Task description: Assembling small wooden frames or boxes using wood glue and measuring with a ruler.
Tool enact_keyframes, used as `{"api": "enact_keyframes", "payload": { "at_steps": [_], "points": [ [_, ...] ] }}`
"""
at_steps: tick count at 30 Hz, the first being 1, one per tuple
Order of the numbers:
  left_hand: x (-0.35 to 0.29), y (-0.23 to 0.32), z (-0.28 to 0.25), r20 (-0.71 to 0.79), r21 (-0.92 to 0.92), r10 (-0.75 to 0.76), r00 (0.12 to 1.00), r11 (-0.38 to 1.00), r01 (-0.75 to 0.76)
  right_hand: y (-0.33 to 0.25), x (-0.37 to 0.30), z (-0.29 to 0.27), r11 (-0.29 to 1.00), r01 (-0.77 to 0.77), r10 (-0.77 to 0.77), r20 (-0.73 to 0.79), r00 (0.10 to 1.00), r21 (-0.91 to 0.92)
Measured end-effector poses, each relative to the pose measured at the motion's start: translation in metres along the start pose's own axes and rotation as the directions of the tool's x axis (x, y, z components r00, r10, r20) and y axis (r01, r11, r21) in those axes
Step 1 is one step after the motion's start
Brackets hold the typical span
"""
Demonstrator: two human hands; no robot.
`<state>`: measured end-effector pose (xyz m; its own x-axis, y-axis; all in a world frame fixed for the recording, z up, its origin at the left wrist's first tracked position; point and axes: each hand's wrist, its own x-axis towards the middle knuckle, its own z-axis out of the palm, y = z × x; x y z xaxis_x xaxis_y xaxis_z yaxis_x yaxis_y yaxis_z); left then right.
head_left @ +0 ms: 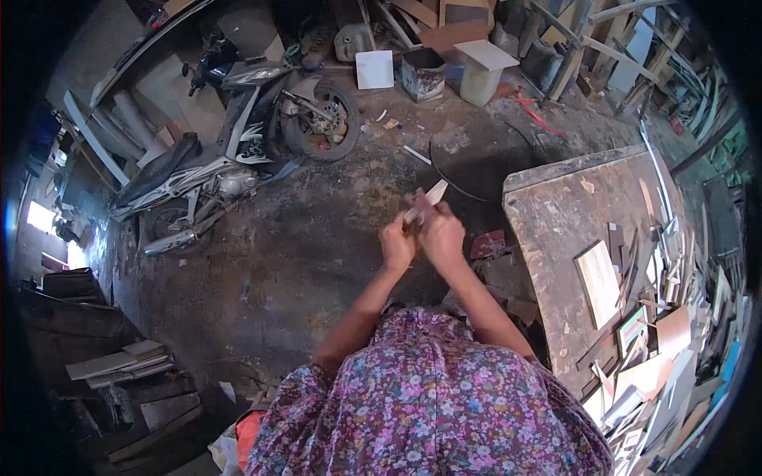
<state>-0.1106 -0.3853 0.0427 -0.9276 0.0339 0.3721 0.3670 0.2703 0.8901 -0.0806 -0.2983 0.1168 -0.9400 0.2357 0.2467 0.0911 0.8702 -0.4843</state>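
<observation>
Both my hands are together in front of me, over the dark floor. My left hand (397, 244) is closed round the near end of a short, pale wooden piece (436, 191), whose far end sticks out up and to the right. My right hand (442, 236) is closed on a small, flat reddish-brown piece (425, 208) that lies against the wood. Slight blur and the fingers hide its exact kind. Part of the wood is covered by my fingers.
A worn wooden table (556, 230) stands at the right, bearing a pale board (599, 284) and heaped offcuts (635, 381). A red sheet (488, 244) lies beside it. A motorcycle (238, 151) is parked far left; stacked boards (119, 365) lie near left. A bucket (480, 83) stands behind.
</observation>
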Motion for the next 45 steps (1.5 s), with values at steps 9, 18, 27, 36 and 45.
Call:
{"api": "enact_keyframes", "payload": {
  "at_steps": [9, 18, 27, 36, 45],
  "points": [
    [0.004, 0.003, 0.003, 0.033, -0.007, -0.162, 0.986, 0.987, 0.163, 0.000, -0.011, 0.006, 0.966, 0.224, -0.208, -0.126, 0.970, 0.128],
    [0.010, 0.015, 0.028, 0.102, 0.284, -0.090, 0.991, 0.957, 0.057, 0.050, 0.015, 0.013, 0.990, 0.144, -0.141, -0.107, 0.984, 0.013],
    [0.011, 0.018, 0.047, -0.019, 0.180, -0.004, 1.000, 0.984, 0.007, 0.070, 0.039, -0.005, 0.992, 0.121, -0.113, -0.202, 0.973, 0.028],
    [0.008, 0.010, 0.040, 0.022, 0.152, -0.101, 0.995, 0.984, 0.096, 0.055, 0.014, 0.003, 0.984, 0.157, -0.152, -0.056, 0.987, 0.082],
    [0.014, -0.012, 0.046, 0.015, 0.111, -0.009, 1.000, 0.994, 0.008, 0.043, 0.012, 0.011, 0.957, 0.273, -0.262, -0.116, 0.958, 0.099]
  ]
}}
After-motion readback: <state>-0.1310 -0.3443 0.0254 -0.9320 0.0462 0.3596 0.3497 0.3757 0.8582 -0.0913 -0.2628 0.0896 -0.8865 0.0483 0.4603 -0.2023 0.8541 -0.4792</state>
